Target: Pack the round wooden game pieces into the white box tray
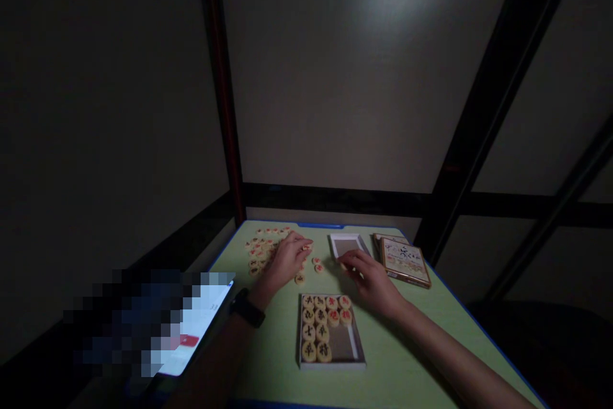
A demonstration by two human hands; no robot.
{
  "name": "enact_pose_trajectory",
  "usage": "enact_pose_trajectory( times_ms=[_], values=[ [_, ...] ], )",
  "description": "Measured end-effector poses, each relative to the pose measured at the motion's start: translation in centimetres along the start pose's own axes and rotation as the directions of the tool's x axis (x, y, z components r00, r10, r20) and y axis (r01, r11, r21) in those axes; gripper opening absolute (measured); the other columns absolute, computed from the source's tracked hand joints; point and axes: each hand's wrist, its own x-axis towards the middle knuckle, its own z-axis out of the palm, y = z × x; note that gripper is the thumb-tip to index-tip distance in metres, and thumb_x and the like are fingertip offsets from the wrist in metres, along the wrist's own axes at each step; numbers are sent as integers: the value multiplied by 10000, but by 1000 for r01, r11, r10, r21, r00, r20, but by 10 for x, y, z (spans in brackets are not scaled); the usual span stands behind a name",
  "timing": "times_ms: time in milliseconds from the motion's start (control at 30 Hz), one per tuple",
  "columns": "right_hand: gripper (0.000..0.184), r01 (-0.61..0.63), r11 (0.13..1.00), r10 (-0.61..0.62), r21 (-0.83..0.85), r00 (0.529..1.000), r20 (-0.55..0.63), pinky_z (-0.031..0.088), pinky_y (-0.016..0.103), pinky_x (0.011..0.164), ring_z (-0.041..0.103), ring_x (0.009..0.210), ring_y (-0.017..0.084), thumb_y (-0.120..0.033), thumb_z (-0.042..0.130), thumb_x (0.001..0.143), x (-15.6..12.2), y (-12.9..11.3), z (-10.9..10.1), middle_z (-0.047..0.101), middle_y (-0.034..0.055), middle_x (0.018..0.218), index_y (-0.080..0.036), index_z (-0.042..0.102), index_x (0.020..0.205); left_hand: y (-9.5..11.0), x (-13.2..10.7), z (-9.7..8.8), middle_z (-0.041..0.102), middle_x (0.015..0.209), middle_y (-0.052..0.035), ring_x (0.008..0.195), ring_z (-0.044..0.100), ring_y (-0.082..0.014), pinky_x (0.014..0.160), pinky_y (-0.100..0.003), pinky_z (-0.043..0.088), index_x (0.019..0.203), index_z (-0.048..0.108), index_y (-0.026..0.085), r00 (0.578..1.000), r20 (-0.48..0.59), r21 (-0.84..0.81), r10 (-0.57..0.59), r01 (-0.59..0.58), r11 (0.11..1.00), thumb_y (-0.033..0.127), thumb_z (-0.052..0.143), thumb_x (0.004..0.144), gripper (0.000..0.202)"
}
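Note:
My left hand (286, 260) rests on the green table (407, 332), fingers curled over round chess pieces at the edge of a loose pile (262, 248). A dark watch (247, 309) sits on that wrist. My right hand (368, 276) lies to the right, fingers bent and pinched near a small piece beside an empty white box tray (348, 245). Between my forearms lies another shallow box (331, 334) holding several round pieces with red and black characters in rows. A few loose pieces (317, 264) lie between the hands.
A printed box lid (405, 261) lies at the back right of the table. A lit tablet screen (194, 329) stands at the left edge, partly blurred. Dark beams and pale wall panels rise behind the table.

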Motion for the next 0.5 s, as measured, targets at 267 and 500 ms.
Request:
enact_pose_trajectory(
  times_ms=[267,500],
  values=[
    [208,-14,991,14,-136,1000,-7,532,311,727,617,834,197,-282,519,955,-6,-8,3,614,96,978,-184,593,1123,16,-9,28,626,705,9,644,633,-130,574,-225,516,851,617,155,955,250,-596,-157,280,753,272,780,677,265],
    [245,-25,974,33,-226,999,30,500,298,690,608,797,198,-395,535,960,-7,-13,5,598,73,902,-171,611,1025,24,-14,32,702,749,-51,674,661,-159,580,-248,534,789,702,127,922,342,-651,-179,370,662,424,841,617,370]
  ],
)
